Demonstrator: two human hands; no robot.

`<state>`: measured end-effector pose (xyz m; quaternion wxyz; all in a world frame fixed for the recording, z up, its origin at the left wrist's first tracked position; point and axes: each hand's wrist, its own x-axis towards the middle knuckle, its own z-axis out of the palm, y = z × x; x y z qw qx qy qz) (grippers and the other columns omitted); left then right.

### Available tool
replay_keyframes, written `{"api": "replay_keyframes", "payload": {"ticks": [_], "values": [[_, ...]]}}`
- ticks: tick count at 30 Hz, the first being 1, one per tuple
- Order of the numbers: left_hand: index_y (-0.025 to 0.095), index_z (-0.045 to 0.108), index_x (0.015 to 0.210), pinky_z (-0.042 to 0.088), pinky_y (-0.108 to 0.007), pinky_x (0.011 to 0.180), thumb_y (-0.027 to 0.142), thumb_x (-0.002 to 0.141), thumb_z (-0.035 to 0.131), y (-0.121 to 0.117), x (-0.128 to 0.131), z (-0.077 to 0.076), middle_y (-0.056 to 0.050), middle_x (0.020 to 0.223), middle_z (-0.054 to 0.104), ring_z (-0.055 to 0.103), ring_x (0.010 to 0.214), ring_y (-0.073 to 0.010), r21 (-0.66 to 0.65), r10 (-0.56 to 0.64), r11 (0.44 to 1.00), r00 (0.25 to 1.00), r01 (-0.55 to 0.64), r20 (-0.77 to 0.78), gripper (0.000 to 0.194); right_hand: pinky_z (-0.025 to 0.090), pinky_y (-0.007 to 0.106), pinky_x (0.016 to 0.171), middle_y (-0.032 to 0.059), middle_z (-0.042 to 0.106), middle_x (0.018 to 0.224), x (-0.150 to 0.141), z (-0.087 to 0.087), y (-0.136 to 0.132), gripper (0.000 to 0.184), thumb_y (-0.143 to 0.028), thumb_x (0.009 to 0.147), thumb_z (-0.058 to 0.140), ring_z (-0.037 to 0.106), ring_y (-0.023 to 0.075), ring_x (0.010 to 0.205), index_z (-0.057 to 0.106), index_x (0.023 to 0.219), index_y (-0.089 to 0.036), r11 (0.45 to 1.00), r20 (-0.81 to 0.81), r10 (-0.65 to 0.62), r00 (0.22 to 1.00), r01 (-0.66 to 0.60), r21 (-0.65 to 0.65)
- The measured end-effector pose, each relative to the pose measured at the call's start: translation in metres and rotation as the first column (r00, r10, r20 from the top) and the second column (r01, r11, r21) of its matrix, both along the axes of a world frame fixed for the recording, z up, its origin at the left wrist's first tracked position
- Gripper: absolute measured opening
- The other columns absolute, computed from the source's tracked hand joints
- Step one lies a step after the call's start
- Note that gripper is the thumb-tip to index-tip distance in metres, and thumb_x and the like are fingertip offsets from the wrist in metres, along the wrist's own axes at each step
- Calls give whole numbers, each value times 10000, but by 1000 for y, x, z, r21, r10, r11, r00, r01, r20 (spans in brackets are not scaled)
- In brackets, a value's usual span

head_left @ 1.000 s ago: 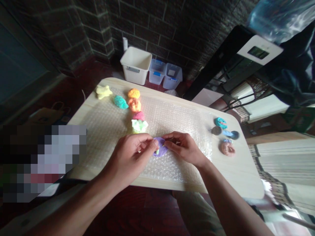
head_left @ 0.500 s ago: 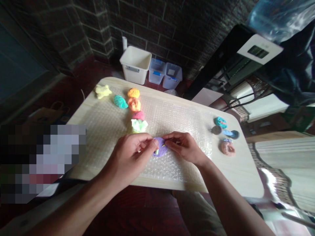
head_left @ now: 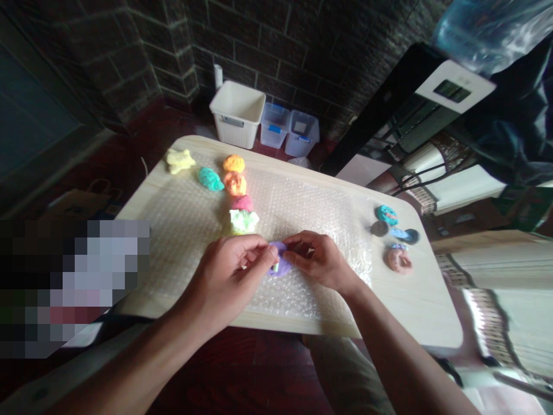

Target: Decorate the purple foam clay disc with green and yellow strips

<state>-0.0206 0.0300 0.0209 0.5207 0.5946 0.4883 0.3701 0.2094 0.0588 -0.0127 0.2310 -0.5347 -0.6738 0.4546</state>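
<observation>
A flattened purple clay disc (head_left: pixel 283 267) lies on the bubble wrap between my two hands. My left hand (head_left: pixel 244 259) grips its left edge, thumb and index finger pinched together. Just below that thumb, a small pale green piece (head_left: pixel 275 267) sits on the purple clay. From the other side, my right hand (head_left: pixel 317 256) has its thumb and fingertips closed on the disc's upper right edge. What lies under the right fingertips is hidden. Right behind my left hand rests a pale green and white clay shape (head_left: pixel 244 221).
Bubble wrap (head_left: pixel 298 202) covers much of the wooden table (head_left: pixel 415 311). Orange clay (head_left: pixel 235 183), pink clay (head_left: pixel 242 203), teal clay (head_left: pixel 210 178) and yellow clay (head_left: pixel 180 161) lie far left. On the right are a blue dumbbell-like shape (head_left: pixel 404 234) and a pinkish-brown ring (head_left: pixel 400 259). A white bin (head_left: pixel 237 129) stands behind.
My right thumb and fingers have shifted slightly left over the purple disc, and the small yellow bit seen by them before is now covered. My left hand stays in place.
</observation>
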Motion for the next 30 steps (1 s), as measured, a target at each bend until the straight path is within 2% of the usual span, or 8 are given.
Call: {"api": "replay_keyframes", "payload": {"ticks": [14,19,25,30], "values": [[189,657,736,519,-286,619,433,987,615,0,3,-2,-37,710,714,694,690,-202,-4,-11,1000,1000,11,-26,353,485,279,588,62,771,828,-4,-3,-2,304,-346,875,791,641,155,678,795,1111,-154,999,-14,-36,999,36,-14],[187,675,753,518,-294,630,447,995,602,1,2,-4,-40,713,715,691,691,-204,9,-5,1000,999,5,-44,363,473,271,568,55,764,808,-4,1,-2,273,-340,854,805,625,148,659,809,1060,-160,999,20,-32,999,31,36],[186,679,760,504,-291,626,456,999,595,1,2,-6,-41,719,717,688,692,-201,4,-6,1000,1000,6,-28,371,510,294,619,72,792,899,0,0,0,291,-362,892,773,655,157,691,805,1101,-163,1000,-30,-20,999,21,4],[184,666,738,476,-281,600,419,979,607,-1,2,0,-41,694,706,676,664,-192,3,17,1000,1000,-17,-1,342,567,340,673,102,811,939,2,-5,-1,273,-379,925,742,729,220,785,796,1096,-172,1000,-75,-4,997,2,-23]]}}
